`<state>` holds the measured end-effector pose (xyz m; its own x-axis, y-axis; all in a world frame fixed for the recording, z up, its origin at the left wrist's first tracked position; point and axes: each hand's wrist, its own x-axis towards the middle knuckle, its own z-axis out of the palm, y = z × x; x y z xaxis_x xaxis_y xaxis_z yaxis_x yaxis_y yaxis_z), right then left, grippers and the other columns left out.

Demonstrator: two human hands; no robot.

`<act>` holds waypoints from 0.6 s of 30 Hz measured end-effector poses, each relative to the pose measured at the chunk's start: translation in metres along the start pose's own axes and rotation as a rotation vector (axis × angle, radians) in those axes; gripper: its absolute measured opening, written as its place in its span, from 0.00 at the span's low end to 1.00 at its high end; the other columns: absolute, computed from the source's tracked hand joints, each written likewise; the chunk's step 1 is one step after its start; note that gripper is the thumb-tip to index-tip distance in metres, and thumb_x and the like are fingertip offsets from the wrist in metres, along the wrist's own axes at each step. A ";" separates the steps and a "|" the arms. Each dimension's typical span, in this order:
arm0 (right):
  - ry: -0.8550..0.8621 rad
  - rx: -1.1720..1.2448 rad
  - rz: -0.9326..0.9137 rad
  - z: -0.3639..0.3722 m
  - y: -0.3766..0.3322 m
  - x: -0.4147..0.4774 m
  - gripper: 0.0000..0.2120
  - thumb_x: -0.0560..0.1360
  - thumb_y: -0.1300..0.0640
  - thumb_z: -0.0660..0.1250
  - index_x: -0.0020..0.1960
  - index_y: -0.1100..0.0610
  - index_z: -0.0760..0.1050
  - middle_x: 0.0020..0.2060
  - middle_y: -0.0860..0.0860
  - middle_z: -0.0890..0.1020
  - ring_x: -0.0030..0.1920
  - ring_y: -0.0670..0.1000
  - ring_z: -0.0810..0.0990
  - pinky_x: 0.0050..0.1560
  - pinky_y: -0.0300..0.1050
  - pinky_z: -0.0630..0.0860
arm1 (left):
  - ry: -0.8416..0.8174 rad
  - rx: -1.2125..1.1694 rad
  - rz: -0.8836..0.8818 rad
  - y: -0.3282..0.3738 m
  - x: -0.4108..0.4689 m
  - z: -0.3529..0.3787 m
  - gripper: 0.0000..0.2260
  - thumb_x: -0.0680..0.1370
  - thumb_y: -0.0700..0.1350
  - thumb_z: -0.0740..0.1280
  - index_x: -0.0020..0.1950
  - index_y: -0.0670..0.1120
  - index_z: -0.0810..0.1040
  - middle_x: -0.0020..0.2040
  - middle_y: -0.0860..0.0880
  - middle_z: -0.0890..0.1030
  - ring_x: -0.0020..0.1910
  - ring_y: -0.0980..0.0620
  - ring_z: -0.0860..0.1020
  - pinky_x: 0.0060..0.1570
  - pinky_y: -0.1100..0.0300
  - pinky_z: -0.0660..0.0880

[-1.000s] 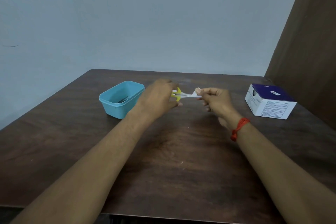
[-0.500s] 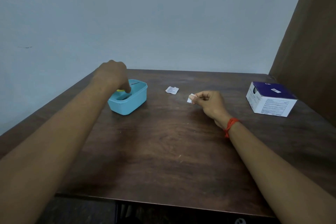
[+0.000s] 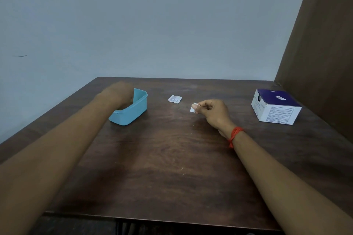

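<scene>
Leftmost, the left hand dips over the near rim of the light blue tub, its fingers hidden inside, so whether they grip anything cannot be told. Just right of the tub, a torn white wrapper scrap lies flat on the dark wooden table. Near it, the right hand, red thread at the wrist, pinches a small white packet between thumb and fingertips, above the tabletop. Far right, well apart, stands a white-and-purple box.
</scene>
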<state>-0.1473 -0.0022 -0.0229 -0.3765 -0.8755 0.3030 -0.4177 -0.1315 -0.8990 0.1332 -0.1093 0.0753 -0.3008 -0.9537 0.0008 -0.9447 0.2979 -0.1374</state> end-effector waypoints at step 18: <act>0.004 -0.011 0.000 -0.002 -0.002 -0.001 0.10 0.73 0.51 0.77 0.34 0.50 0.83 0.33 0.43 0.85 0.38 0.42 0.82 0.44 0.38 0.76 | -0.190 -0.148 0.083 -0.004 0.007 0.004 0.12 0.80 0.41 0.63 0.58 0.42 0.84 0.49 0.46 0.83 0.44 0.48 0.79 0.46 0.55 0.76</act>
<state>-0.1475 -0.0004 -0.0208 -0.3802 -0.8735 0.3040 -0.4262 -0.1262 -0.8958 0.1355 -0.1177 0.0722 -0.3617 -0.9123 -0.1923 -0.9307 0.3654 0.0171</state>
